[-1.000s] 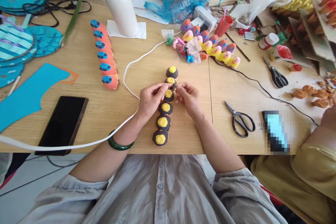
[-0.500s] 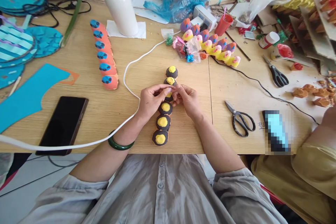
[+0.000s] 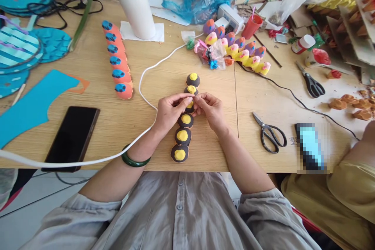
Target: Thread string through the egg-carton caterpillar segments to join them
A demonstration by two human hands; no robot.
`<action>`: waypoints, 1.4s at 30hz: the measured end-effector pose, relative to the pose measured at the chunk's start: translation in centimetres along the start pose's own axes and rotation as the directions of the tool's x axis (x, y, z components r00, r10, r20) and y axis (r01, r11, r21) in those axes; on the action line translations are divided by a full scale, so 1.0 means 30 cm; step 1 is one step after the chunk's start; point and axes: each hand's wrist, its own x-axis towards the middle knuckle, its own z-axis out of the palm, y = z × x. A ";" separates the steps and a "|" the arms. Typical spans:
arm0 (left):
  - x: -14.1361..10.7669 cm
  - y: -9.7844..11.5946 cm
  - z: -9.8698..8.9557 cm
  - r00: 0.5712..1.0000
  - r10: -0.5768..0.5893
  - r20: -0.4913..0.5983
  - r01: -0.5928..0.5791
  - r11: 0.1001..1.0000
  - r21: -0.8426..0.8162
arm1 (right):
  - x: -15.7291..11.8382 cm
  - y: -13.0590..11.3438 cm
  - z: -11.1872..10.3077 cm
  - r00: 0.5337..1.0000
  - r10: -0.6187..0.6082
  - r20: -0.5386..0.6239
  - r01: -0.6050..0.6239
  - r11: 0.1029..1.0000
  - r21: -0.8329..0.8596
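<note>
A strip of several dark domes with yellow tops (image 3: 182, 136) runs away from me over the middle of the wooden table. Above its third dome, my left hand (image 3: 172, 110) and my right hand (image 3: 210, 110) meet, fingertips pinched close together. Whatever they hold between them is too small to make out. A green bangle (image 3: 135, 159) circles my left wrist. Left of the hands lies an orange strip with blue, dark-spotted tops (image 3: 124, 72). Purple and yellow strips of similar domes (image 3: 243, 52) lie beyond my right hand.
A white cable (image 3: 140, 86) curves left of my hands. Black-handled scissors (image 3: 272, 136) lie at the right, a dark phone (image 3: 72, 138) at the left. A white bottle (image 3: 136, 8) stands at the back. Another person's arm (image 3: 363, 144) is at the right edge.
The whole view has shifted slightly. My right hand's fingers have moved a little at the pinch; both hands stay over the strip.
</note>
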 end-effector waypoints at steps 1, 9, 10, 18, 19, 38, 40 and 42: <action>0.000 -0.002 -0.001 1.000 -0.003 0.009 0.003 1.000 -0.003 | 0.001 0.001 -0.001 1.000 0.003 -0.006 -0.003 1.000 -0.004; 0.000 0.003 -0.005 0.999 0.053 -0.014 -0.052 0.998 0.042 | -0.006 -0.012 0.002 1.000 0.011 -0.017 -0.010 0.999 0.035; 0.000 0.002 -0.005 0.998 0.056 -0.023 -0.055 0.998 0.044 | -0.007 -0.014 0.003 1.000 0.013 -0.028 -0.012 0.999 0.037; 0.000 -0.007 -0.005 0.994 0.073 -0.077 -0.070 0.997 0.037 | -0.010 -0.018 0.003 0.998 0.050 -0.026 -0.050 0.999 0.005; 0.000 -0.005 -0.005 0.995 0.071 -0.068 -0.068 0.997 0.037 | -0.010 -0.017 0.004 0.998 0.053 -0.023 -0.052 0.999 0.014; 0.000 -0.023 -0.005 1.000 0.014 0.028 -0.015 1.000 0.021 | -0.007 0.001 0.001 0.999 -0.032 0.003 0.032 0.999 0.023; -0.001 -0.023 -0.005 0.999 0.014 0.039 -0.015 0.999 0.029 | -0.005 0.002 0.001 0.999 -0.034 -0.012 0.034 0.999 0.015; -0.002 -0.020 -0.003 0.999 0.014 0.042 -0.016 0.999 0.043 | -0.004 0.001 0.001 0.999 -0.035 -0.026 0.036 0.999 0.008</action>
